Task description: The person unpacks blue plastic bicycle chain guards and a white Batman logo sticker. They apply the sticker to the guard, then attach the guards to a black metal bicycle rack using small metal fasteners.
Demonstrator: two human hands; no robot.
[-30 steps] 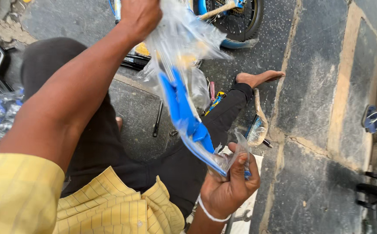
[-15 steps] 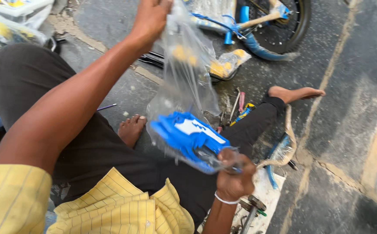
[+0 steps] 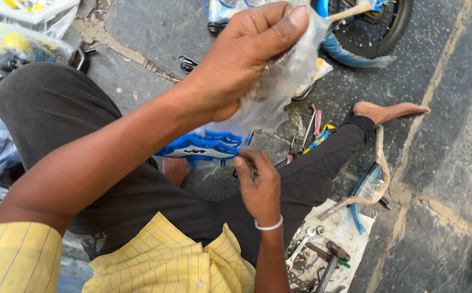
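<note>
Our left hand (image 3: 247,59) clamps the clear bag (image 3: 285,81) above; our right hand (image 3: 257,182) pinches the blue part (image 3: 203,147) beneath it. Tools (image 3: 312,133) lie beyond the right hand, a wheel (image 3: 377,27) past the bag.

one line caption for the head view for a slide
Left hand grips a clear plastic bag while right hand pinches the blue plastic panel at its mouth.

Outdoor, roadside bicycle-repair spot, worked seated on stone paving (image 3: 453,163). Shown by a small blue bicycle's wheel (image 3: 377,27), loose tools (image 3: 312,130) scattered on the ground, wrenches and a hammer (image 3: 328,260) on a cloth, plastic-wrapped parts (image 3: 8,32) alongside.
</note>
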